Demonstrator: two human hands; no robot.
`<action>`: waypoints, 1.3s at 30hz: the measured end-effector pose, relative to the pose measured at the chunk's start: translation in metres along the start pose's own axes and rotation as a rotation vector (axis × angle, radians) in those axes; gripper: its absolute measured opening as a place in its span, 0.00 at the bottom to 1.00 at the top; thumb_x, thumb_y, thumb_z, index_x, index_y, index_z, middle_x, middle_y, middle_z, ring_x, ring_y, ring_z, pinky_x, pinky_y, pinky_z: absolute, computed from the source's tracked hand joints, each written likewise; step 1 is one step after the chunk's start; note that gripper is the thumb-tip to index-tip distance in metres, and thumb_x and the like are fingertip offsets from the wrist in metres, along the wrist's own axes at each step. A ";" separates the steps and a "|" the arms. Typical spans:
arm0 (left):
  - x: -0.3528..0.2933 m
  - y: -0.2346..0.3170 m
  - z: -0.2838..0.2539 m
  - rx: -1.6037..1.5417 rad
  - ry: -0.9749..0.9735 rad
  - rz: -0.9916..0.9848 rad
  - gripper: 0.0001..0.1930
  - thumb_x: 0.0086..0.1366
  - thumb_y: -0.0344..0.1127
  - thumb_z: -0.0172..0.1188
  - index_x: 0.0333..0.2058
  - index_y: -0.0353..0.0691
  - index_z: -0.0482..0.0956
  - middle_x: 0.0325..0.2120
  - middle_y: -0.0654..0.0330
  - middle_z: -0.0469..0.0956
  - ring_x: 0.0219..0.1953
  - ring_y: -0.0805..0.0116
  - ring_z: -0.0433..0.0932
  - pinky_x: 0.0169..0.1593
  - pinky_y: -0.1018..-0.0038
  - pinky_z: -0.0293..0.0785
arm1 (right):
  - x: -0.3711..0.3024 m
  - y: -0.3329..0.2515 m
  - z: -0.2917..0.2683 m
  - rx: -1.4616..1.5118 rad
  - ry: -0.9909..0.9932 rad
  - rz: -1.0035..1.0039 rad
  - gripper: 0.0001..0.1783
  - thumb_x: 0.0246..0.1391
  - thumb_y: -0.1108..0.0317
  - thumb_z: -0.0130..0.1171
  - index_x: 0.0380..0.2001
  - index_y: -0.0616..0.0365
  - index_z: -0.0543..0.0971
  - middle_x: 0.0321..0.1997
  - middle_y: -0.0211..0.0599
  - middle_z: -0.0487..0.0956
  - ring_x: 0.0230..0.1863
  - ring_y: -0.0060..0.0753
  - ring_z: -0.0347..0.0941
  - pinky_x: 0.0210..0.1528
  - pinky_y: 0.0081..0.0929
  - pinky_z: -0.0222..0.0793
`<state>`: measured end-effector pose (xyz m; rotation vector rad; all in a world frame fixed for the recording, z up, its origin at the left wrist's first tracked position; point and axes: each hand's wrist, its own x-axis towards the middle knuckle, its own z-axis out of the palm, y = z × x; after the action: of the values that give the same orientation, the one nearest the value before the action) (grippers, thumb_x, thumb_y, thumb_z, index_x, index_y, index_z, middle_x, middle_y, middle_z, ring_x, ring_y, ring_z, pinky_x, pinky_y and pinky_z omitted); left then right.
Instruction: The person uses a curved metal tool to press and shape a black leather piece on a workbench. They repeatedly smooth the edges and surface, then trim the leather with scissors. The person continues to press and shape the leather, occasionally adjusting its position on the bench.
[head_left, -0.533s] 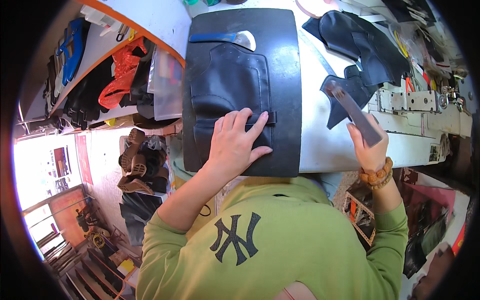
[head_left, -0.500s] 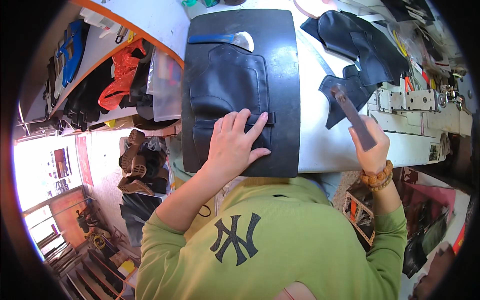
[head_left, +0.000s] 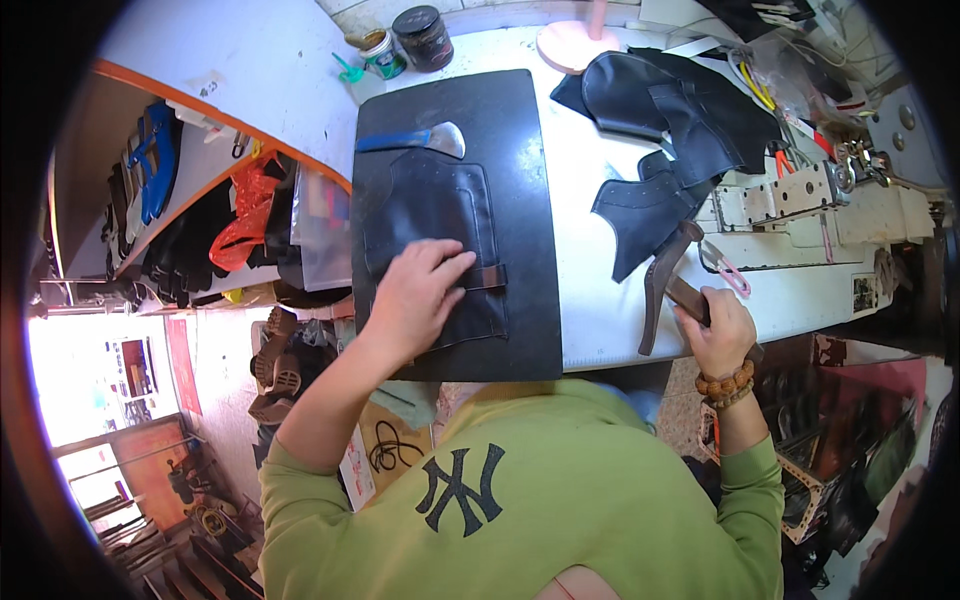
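My left hand (head_left: pixel 415 300) rests on a stitched black leather piece (head_left: pixel 420 205), fingers slightly bent and apart, holding nothing. Just beyond its index fingertip, a short dark leather strap (head_left: pixel 488 277) crosses the piece's right edge. Beneath the leather is a thick black board (head_left: pixel 525 210). My right hand (head_left: pixel 722 330) is closed around the wooden handle of a hammer (head_left: pixel 656 300), right of the board over the white table. The hammer's long, curved dark metal head points away from my hand. A blue-handled, wide-bladed knife (head_left: pixel 405 140) lies across the board above the leather.
More black leather pieces (head_left: pixel 655 120) lie at the back right. Pink-handled scissors (head_left: pixel 730 275) are beside the hammer, near a white sewing machine (head_left: pixel 780 205). Jars (head_left: pixel 422 38) stand at the back. On the left is an orange-edged shelf (head_left: pixel 220 115).
My right hand has lowered the hammer, which now shows side-on near the table's front edge. My left hand has drawn back slightly from the strap, its fingers less spread. The view has shifted.
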<state>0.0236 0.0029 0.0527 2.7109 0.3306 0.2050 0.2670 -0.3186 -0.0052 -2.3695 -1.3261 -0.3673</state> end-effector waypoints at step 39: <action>-0.006 0.014 0.066 -0.181 0.491 -0.170 0.14 0.48 0.27 0.69 0.34 0.34 0.77 0.38 0.52 0.72 0.39 0.52 0.74 0.42 0.65 0.73 | 0.161 -0.129 0.033 0.230 -0.439 -0.250 0.17 0.60 0.54 0.57 0.31 0.57 0.69 0.18 0.46 0.76 0.21 0.55 0.74 0.23 0.45 0.68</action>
<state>0.0336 -0.0358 -0.0018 2.4090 0.6439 0.8125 0.2402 -0.1216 0.0593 -2.1663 -1.7596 0.2463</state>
